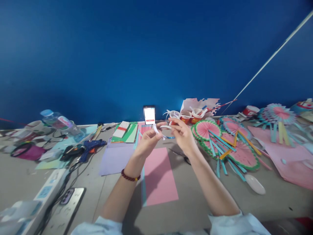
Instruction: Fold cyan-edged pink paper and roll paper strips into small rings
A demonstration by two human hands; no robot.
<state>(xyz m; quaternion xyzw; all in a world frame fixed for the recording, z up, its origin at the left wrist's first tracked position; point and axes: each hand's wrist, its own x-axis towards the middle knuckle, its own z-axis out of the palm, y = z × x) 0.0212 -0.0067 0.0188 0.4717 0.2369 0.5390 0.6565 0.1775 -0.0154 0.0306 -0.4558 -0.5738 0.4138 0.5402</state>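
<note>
My left hand (148,139) and my right hand (183,136) are raised close together over the middle of the table. Between their fingertips is a thin roll of white tape (166,127), its lower edge showing some blue. A loose white end seems to lie between my left thumb and fingers; the fine detail is blurred. My right fingers curl over the roll's other side. Below the hands lies a pink paper sheet (161,178) with a light blue edge along its left side. Scissors (182,156) rest beside my right wrist.
A lit phone (149,115) leans against the blue wall. Right are paper cups (197,115) and watermelon-patterned paper fans (207,130). Left are purple paper (116,159), green sheets (132,132), a blue glue gun (89,148), cables, a bottle (65,123) and another phone (67,209).
</note>
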